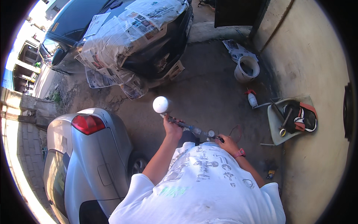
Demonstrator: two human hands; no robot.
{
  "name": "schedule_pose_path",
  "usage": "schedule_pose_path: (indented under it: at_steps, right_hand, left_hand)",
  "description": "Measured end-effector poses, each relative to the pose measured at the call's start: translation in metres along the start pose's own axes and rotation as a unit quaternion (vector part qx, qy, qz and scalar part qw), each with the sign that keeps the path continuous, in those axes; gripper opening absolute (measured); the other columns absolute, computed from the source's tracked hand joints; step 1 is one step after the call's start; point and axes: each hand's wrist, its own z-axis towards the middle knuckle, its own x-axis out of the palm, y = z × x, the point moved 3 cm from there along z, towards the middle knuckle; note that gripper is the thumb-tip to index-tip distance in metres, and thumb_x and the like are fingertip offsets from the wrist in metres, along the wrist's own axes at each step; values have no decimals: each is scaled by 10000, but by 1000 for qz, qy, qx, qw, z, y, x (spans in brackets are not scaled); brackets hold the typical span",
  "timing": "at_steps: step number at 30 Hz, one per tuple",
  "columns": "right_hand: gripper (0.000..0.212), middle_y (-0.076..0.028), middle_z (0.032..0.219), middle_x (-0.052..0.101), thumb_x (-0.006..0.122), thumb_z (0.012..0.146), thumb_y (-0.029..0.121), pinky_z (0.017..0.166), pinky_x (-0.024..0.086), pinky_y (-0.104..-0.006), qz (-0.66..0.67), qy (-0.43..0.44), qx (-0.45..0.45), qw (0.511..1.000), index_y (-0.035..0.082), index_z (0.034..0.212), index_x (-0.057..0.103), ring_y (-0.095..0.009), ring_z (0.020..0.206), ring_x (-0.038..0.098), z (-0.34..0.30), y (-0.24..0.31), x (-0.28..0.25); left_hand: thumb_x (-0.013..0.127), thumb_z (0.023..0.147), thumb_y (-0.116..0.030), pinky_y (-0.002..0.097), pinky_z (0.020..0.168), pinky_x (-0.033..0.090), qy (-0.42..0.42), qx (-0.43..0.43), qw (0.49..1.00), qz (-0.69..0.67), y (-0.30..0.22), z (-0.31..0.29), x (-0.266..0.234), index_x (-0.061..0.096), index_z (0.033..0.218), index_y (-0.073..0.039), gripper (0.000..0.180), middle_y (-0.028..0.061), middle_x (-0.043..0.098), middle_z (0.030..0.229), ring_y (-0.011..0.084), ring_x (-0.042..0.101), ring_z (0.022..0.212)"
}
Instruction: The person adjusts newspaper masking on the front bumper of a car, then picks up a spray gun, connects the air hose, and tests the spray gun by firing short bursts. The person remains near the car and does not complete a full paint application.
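In front of me, my left hand (172, 127) is closed round a spray gun (181, 122). A round white cup (160, 105) sits at the gun's far left end. A pale bluish tube section (194, 129) runs from the gun rightward to a small round pressure gauge (211, 133). Just right of the gauge, the fingers of my right hand (227, 145) are wrapped round the dark fitting (220, 139) at that end. A red band is on my right wrist. Both hands are close to my waist, and the grip under the fingers is partly hidden.
Newspaper sheets (115, 48) cover the front of a dark car (156, 56) ahead. A silver car (89, 156) stands close on my left. Along the right wall are a white bucket (246, 70), a red-topped bottle (252, 100) and a chair (274, 127) holding a bag (305, 117).
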Motion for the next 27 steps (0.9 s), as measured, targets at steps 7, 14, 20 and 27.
schedule_pose_path:
  at_steps: [7, 14, 20, 27]
  right_hand:
    - [701, -172, 1038, 765, 772, 828, 646, 881, 574, -454, 25, -77, 1, 997, 77, 1229, 688, -382, 1017, 733, -94, -47, -33]
    - [407, -103, 867, 763, 851, 877, 318, 748, 580, -358, 232, -105, 51, 966, 11, 1111, 721, -198, 806, 732, -139, -71, -39]
    - [357, -71, 815, 726, 822, 911, 310, 649, 550, -338, 231, -310, 7, 922, -14, 1038, 738, -151, 692, 654, -186, -29, -66]
    - [406, 37, 756, 565, 750, 979, 346, 493, 432, -229, 471, -362, -123, 795, 28, 1227, 697, -22, 557, 458, -220, 119, -107]
  left_hand:
    - [595, 948, -494, 508, 917, 471, 90, -79, 989, 88, 112, -59, 42, 478, 892, -115, 400, 68, 488, 729, 285, 532, 819]
    - [585, 972, -526, 470, 950, 477, 204, -107, 952, 202, 166, -116, 95, 515, 991, -102, 431, 87, 559, 854, 274, 586, 913]
    - [542, 1003, -627, 466, 1094, 418, 325, -16, 914, 242, 189, -158, 116, 537, 1333, -70, 647, 108, 555, 1261, 255, 558, 1219]
    - [147, 994, -815, 492, 1259, 226, 662, -114, 539, 508, 247, -232, 42, 421, 1585, -109, 960, 168, 407, 1612, 304, 323, 1517]
